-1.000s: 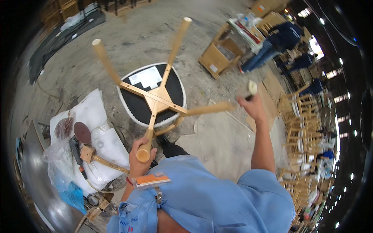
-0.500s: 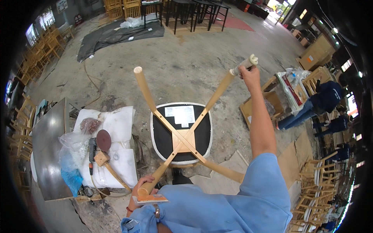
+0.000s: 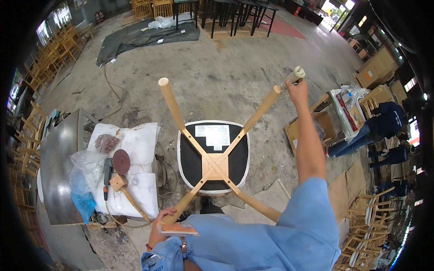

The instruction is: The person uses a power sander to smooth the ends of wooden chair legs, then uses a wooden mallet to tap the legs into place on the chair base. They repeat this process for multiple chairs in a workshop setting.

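Observation:
An upturned chair [image 3: 213, 158] stands in front of me, its white-edged seat with black underside facing up and its wooden legs splayed. My left hand [image 3: 159, 226] is closed round the near-left leg [image 3: 183, 207]. A flat orange piece in clear plastic [image 3: 179, 229] lies across near that wrist; I cannot tell what supports it. My right hand [image 3: 297, 91] grips a whitish rolled sleeve [image 3: 297, 72], just beyond the bare tip of the far-right leg [image 3: 266, 105]. The far-left leg [image 3: 172, 101] points up, untouched.
On the left, a padded bench [image 3: 140, 140] bears a disc sander [image 3: 121, 161], a wooden mallet [image 3: 118, 182] and plastic bags [image 3: 83, 171]. A metal-topped table [image 3: 58, 171] stands beside it. On the right are a cardboard box [image 3: 322, 124], a co-worker [image 3: 389, 117] and stacked chairs [image 3: 368, 221].
My right hand has drawn the whitish sleeve off the end of the far-right leg, up and to the right, baring its tip. My left hand stays on the near-left leg.

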### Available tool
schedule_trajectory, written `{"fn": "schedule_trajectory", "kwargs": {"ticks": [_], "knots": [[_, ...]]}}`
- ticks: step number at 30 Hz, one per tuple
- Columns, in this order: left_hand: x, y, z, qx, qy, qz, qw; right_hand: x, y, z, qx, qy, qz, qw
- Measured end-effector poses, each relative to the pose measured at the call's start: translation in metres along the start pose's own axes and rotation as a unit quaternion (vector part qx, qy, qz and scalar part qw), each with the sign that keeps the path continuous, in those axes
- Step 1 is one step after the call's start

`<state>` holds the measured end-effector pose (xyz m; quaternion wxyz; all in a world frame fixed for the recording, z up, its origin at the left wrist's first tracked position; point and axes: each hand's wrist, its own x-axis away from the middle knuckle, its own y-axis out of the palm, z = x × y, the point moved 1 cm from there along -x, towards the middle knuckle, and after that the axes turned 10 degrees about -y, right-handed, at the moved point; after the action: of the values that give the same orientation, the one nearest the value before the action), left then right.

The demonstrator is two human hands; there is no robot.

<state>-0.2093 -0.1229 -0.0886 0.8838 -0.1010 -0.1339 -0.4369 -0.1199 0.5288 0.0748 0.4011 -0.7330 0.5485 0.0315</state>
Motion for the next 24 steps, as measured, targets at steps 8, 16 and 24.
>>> {"fn": "schedule_trajectory", "kwargs": {"ticks": [8, 16, 24], "knots": [[0.005, -0.001, -0.019, 0.028, -0.005, 0.01, 1.0, 0.017, -0.003, -0.015, 0.015, -0.013, -0.01, 1.0], [0.004, 0.001, -0.003, -0.005, 0.018, 0.016, 1.0, 0.001, 0.009, -0.017, -0.066, 0.011, -0.085, 0.994], [0.013, 0.005, 0.036, -0.033, -0.018, 0.011, 0.999, -0.031, 0.055, -0.056, -0.034, -0.054, -0.083, 0.994]]}}
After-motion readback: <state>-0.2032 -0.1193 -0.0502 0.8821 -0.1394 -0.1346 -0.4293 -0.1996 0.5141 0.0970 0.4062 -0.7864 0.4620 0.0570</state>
